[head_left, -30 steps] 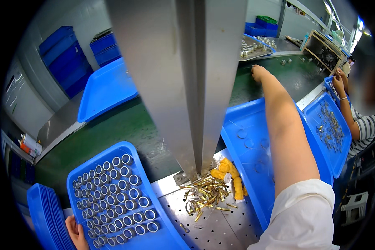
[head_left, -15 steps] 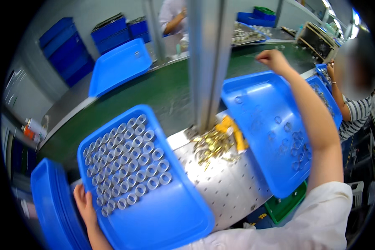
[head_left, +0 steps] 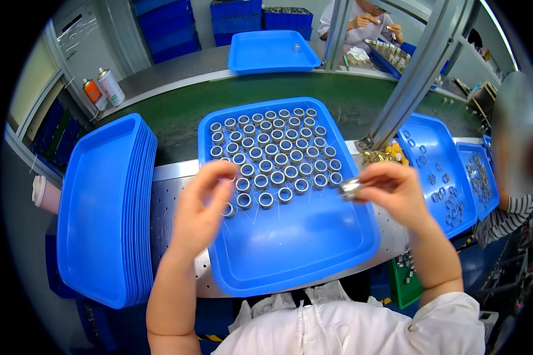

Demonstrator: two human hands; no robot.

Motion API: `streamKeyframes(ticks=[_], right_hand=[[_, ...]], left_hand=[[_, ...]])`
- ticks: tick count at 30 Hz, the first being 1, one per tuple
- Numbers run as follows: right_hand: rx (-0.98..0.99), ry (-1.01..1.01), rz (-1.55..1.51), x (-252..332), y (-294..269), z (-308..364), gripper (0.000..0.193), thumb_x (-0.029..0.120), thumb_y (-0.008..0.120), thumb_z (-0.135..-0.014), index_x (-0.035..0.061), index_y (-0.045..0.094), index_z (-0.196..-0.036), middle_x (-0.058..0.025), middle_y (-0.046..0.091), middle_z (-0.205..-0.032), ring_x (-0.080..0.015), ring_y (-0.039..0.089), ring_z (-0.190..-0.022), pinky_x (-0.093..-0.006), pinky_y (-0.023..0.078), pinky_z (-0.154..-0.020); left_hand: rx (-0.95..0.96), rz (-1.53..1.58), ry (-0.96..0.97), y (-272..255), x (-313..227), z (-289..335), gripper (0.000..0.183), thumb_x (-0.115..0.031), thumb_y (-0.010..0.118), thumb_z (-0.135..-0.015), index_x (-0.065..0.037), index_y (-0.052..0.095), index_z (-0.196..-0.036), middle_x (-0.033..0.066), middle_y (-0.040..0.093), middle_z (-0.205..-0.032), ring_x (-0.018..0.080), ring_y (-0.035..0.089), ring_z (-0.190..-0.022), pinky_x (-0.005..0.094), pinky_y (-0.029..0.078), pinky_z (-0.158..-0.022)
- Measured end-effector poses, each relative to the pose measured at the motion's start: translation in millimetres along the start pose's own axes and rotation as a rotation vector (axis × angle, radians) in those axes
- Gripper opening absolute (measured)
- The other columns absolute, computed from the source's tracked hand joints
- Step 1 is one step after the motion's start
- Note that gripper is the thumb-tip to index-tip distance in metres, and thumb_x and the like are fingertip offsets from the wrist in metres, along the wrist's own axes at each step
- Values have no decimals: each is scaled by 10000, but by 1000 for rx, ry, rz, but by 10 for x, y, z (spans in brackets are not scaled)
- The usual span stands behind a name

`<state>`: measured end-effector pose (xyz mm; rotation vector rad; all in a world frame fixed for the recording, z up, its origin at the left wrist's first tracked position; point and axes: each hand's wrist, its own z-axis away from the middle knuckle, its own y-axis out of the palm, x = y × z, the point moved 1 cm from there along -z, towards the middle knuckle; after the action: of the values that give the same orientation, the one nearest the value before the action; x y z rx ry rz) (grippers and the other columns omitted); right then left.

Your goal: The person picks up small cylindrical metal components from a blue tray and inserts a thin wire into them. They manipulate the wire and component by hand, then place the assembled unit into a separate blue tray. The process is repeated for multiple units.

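Observation:
A blue tray (head_left: 296,242) lies in front of me with rows of short metal rings (head_left: 270,150) standing on end across its far part. Over the tray's right rim, my right hand (head_left: 394,189) pinches a shiny metal ring (head_left: 349,188) between thumb and fingers. My left hand (head_left: 202,204) hovers at the tray's left side, close to the nearest rings. Its thumb and fingers are bent but apart, slightly blurred, and nothing shows between them.
Left stands a stack of blue trays (head_left: 98,207). A right-hand blue tray (head_left: 456,207) holds loose thin rings, with brass-coloured pieces (head_left: 378,156) beside it. A metal post (head_left: 417,71) rises by the green belt (head_left: 177,133). Co-workers sit across the belt and at right.
The view has turned and levelled. My right hand has come back from beyond the right-hand tray and now holds a metal ring. My left hand has left the tray's edge and risen over it.

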<state>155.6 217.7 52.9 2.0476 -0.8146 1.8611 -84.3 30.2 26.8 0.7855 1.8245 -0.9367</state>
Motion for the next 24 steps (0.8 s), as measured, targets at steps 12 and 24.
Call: streamKeyframes(ticks=[12, 24], right_hand=[[-10, -407, 241, -120, 463, -312, 274, -27, 736, -680, 16, 618, -924, -94, 665, -853, -196, 673, -789, -273, 533, -700], [245, -194, 151, -326, 359, -308, 466, -14, 726, -703, 26, 554, -1134, -92, 643, -953, -168, 643, -819, -276, 521, -701]], left_hand=[[123, 501, -236, 611, -110, -112, 386, -60, 667, -803, 11, 470, -1127, 125, 567, -1025, 148, 582, -911, 279, 487, -834], [116, 420, -209, 697, 11, -33, 356, 12, 690, -761, 22, 523, -1075, 106, 589, -1002, 172, 622, -898, 287, 516, -805]])
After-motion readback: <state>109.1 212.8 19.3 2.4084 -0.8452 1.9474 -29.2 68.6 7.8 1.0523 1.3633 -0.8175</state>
